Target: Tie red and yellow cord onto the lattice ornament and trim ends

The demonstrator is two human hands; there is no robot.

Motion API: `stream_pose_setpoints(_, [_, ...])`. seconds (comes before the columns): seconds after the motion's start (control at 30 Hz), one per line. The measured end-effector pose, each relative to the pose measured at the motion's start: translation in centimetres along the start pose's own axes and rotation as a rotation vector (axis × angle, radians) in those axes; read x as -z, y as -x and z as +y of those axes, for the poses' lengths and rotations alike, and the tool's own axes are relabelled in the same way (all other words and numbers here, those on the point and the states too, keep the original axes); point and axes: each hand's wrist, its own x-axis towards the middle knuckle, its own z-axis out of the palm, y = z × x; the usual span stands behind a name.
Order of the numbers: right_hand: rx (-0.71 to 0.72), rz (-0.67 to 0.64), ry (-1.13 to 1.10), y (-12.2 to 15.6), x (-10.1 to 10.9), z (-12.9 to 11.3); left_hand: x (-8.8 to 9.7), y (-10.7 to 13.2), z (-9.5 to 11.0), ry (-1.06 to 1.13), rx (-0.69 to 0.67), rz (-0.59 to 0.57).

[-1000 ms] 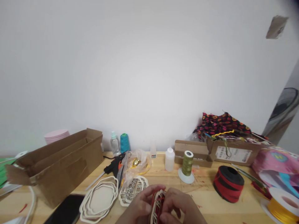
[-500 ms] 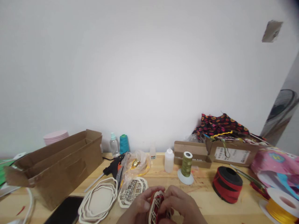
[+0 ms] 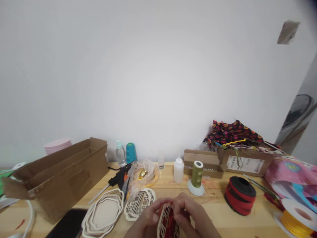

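At the bottom centre, a pale wooden lattice frame with red material in it (image 3: 163, 222) is held upright between my two hands. My left hand (image 3: 146, 218) grips its left edge, thumb in front and fingers behind. My right hand (image 3: 192, 215) pinches at its upper right edge with thumb and forefinger; what exactly lies between those fingertips is hidden. The frame's lower end runs out of view. Just left of my hands, loose lattice pieces (image 3: 135, 207) lie on the table, beside a stack of plain wooden outline frames (image 3: 105, 211).
A long cardboard box (image 3: 71, 185) and a black phone-like slab (image 3: 68, 224) are at left. Behind my hands stand a glue gun (image 3: 120, 178), a plastic bag (image 3: 141, 175), a white bottle (image 3: 178, 172) and green thread (image 3: 197, 175). Red-black ribbon (image 3: 240, 196) and yellow cord (image 3: 299, 219) sit right.
My right hand has shifted slightly up along the frame's edge, its fingers drawn closer together. More of the frame's red face shows. The view has shifted slightly.
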Motion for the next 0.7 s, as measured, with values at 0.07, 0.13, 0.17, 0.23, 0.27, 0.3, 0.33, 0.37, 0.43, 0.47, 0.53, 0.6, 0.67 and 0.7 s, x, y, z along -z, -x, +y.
stream_pose_setpoints(0.07, [-0.028,0.017,-0.020,0.0,0.4,-0.3,0.1,-0.1,0.0,0.008,0.005,-0.015])
stream_pose_setpoints(0.13, [-0.066,0.028,-0.029,0.0,0.6,-0.4,0.1,-0.1,0.1,0.018,0.012,-0.024])
stream_pose_setpoints(0.17, [-0.079,0.031,-0.031,0.0,0.7,-0.4,0.0,-0.1,0.1,0.019,0.011,-0.024])
stream_pose_setpoints(0.23, [-0.070,0.039,-0.023,0.0,0.8,-0.5,0.0,0.0,0.2,0.019,0.015,-0.018])
stream_pose_setpoints(0.27, [-0.048,0.034,-0.014,0.0,0.7,-0.5,0.0,0.1,0.2,0.018,0.015,-0.014])
stream_pose_setpoints(0.3, [-0.024,0.025,-0.004,0.0,0.7,-0.4,0.0,0.1,0.2,0.018,0.015,-0.012])
stream_pose_setpoints(0.33, [-0.004,0.010,0.015,0.0,0.5,-0.3,0.0,0.2,0.1,0.021,0.013,-0.016])
stream_pose_setpoints(0.37, [0.007,-0.006,0.043,0.0,0.3,-0.2,0.0,0.2,0.1,0.024,0.008,-0.025])
stream_pose_setpoints(0.43, [0.001,-0.047,0.105,0.0,-0.1,0.1,0.1,0.1,0.0,0.022,-0.010,-0.058])
stream_pose_setpoints(0.47, [-0.007,-0.060,0.128,0.0,-0.4,0.2,0.1,0.0,-0.1,0.019,-0.015,-0.076])
stream_pose_setpoints(0.53, [-0.009,-0.050,0.105,0.0,-0.6,0.4,0.1,-0.2,-0.2,0.007,-0.020,-0.098])
stream_pose_setpoints(0.6, [-0.002,0.011,-0.033,0.0,-0.3,0.4,0.2,-0.3,-0.2,0.000,-0.010,-0.099])
stream_pose_setpoints(0.67, [-0.015,0.111,-0.254,-0.2,0.6,0.2,0.4,-0.3,-0.1,-0.006,0.013,-0.092])
stream_pose_setpoints(0.7, [-0.035,0.163,-0.384,-0.3,1.3,0.0,0.5,-0.3,-0.1,-0.003,0.025,-0.087])
